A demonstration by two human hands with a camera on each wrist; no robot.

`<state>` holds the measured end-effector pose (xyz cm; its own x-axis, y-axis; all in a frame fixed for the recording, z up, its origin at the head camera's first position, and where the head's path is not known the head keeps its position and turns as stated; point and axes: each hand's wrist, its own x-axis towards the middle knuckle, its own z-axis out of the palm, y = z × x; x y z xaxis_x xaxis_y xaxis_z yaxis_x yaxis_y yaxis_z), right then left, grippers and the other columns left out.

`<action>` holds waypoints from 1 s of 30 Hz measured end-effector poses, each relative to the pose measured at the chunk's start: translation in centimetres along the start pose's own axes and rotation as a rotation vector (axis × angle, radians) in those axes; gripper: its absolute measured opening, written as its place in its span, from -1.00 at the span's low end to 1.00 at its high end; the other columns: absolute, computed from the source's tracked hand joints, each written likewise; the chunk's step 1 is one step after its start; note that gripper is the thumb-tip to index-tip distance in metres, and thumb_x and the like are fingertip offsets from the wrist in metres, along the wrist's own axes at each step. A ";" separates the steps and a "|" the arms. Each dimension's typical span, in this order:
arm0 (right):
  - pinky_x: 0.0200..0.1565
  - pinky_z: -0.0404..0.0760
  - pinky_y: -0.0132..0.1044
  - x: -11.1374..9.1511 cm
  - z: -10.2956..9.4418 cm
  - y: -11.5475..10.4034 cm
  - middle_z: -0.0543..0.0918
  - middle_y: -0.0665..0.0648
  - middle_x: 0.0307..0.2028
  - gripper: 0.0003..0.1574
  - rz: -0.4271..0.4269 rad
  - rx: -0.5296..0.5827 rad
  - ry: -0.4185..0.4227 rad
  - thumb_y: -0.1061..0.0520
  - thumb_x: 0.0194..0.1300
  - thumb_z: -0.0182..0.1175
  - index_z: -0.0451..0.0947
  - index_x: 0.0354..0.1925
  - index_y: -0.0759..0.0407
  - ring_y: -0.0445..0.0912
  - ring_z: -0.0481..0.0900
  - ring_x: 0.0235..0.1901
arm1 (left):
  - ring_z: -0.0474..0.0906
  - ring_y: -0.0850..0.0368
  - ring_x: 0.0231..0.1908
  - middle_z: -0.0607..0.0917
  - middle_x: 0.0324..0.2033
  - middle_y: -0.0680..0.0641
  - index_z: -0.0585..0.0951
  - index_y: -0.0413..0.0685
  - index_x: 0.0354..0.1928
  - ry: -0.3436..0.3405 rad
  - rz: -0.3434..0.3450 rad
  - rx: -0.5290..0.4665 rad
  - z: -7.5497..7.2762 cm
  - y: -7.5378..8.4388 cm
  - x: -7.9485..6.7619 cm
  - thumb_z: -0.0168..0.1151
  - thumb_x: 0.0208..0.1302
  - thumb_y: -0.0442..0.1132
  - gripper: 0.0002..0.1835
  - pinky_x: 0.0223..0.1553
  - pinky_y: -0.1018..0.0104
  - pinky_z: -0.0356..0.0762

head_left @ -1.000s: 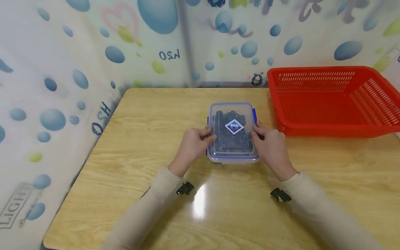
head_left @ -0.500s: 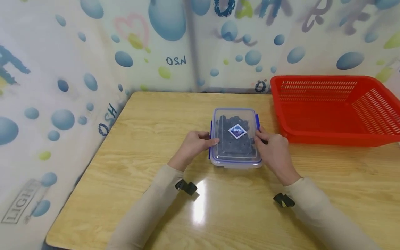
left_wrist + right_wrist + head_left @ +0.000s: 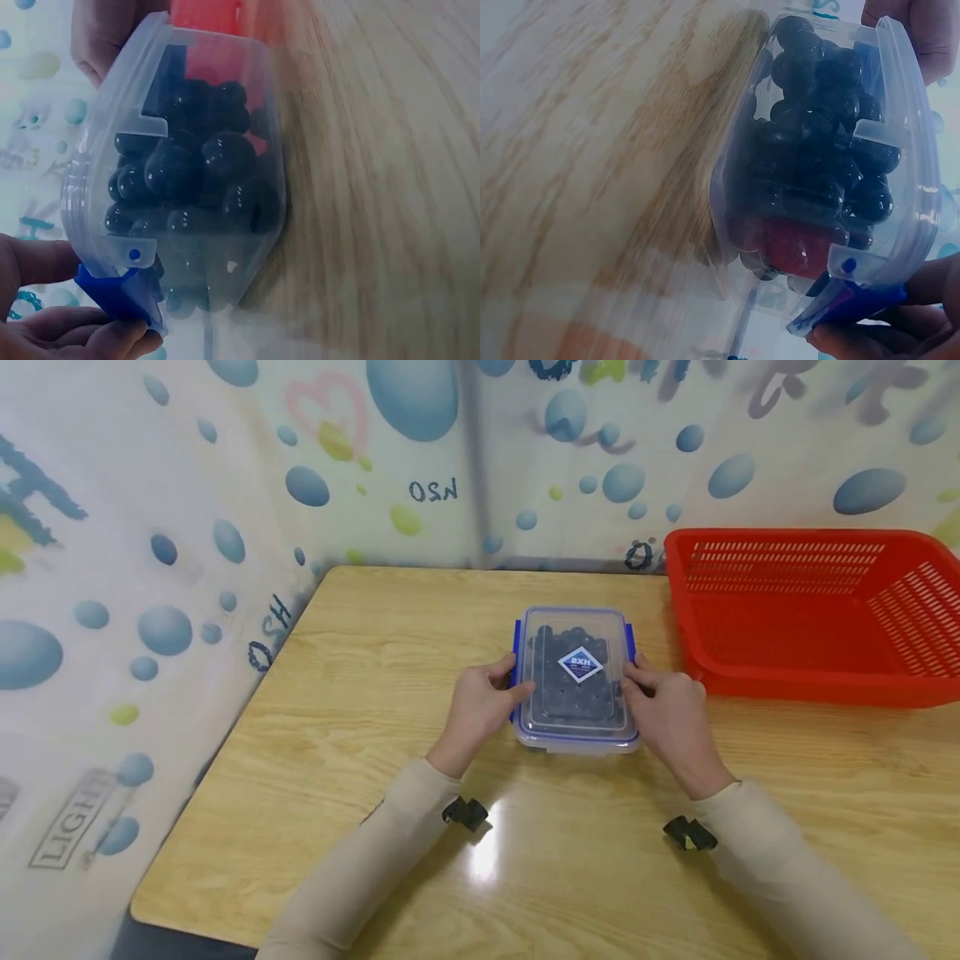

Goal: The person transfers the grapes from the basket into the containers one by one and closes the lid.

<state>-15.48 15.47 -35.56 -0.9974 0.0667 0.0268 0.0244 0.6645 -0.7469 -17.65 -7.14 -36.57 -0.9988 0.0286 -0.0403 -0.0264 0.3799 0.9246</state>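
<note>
We see the clear box (image 3: 576,679) of dark berries (image 3: 187,172) standing on the table (image 3: 360,693) at the centre of the head view, its lid on. Our left hand (image 3: 480,706) sits at the box's left side, fingers curled in a narrow grip on the blue latch (image 3: 120,292); the left wrist view shows that latch swung outward from the wall. Our right hand (image 3: 670,710) mirrors it at the right side, pinching the other blue latch (image 3: 847,304), also tilted away. We judge both side latches to be partly released, while the lid itself is not yet lifted. The red basket (image 3: 810,672) stands at the upper right, near the box but apart from it.
</note>
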 end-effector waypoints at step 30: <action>-0.04 0.59 -0.02 -0.5 3.1 2.0 0.45 0.36 0.22 -0.56 -0.154 -0.051 0.035 0.22 0.40 0.17 0.49 0.17 0.41 0.29 0.36 0.21 | 0.45 -0.19 0.17 0.39 0.26 -0.40 0.51 -0.40 0.19 -0.076 0.230 0.448 -0.1 -1.8 -1.3 0.20 0.38 -0.28 -0.57 -0.39 0.28 0.59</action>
<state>-15.11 14.42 -39.10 -0.9867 -0.0132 0.1619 -0.1239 0.7059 -0.6974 -16.33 -7.91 -38.12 -0.9703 0.2192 0.1022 0.2310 0.7148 0.6601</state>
